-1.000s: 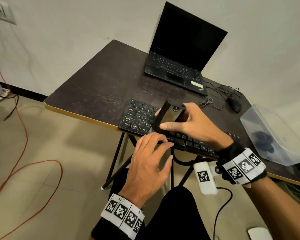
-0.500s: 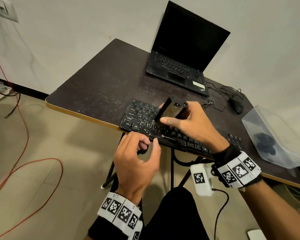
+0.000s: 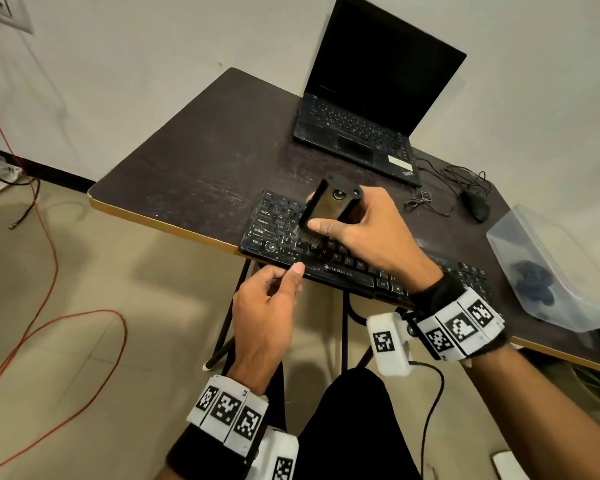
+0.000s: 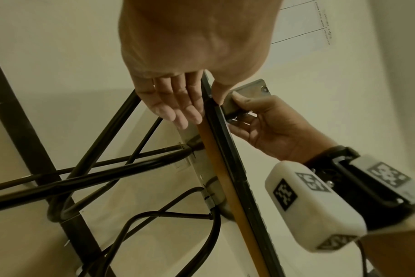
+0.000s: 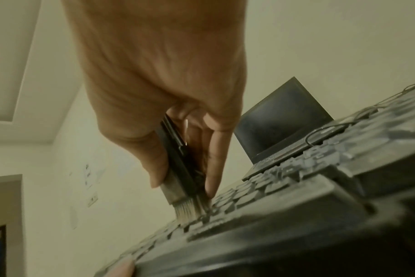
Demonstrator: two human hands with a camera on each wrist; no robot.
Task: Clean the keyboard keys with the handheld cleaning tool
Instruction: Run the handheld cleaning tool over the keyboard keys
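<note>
A black keyboard (image 3: 347, 271) lies along the front edge of the dark table (image 3: 194, 168). My right hand (image 3: 368, 233) grips a black block-shaped cleaning tool (image 3: 329, 209), thumb on its near face, fingers behind it. Its brush bristles (image 5: 187, 208) touch the keys on the keyboard's left part (image 5: 272, 215). My left hand (image 3: 284, 282) pinches the keyboard's front edge and the table edge. The thumb lies on top and the fingers (image 4: 175, 105) reach under the tabletop. The left wrist view shows the tool (image 4: 246, 93) in the right hand (image 4: 272, 127) from below.
An open black laptop (image 3: 371, 109) stands at the back of the table. A black mouse (image 3: 475, 206) with a tangled cable lies to its right. A clear plastic container (image 3: 551, 268) sits at the right edge. An orange cable (image 3: 49, 271) runs over the floor. Black table legs (image 4: 107, 168) cross below.
My left hand has come off the keys and drawn back to the keyboard's front edge, thumb on top. My right hand has carried the tool leftward over the keys.
</note>
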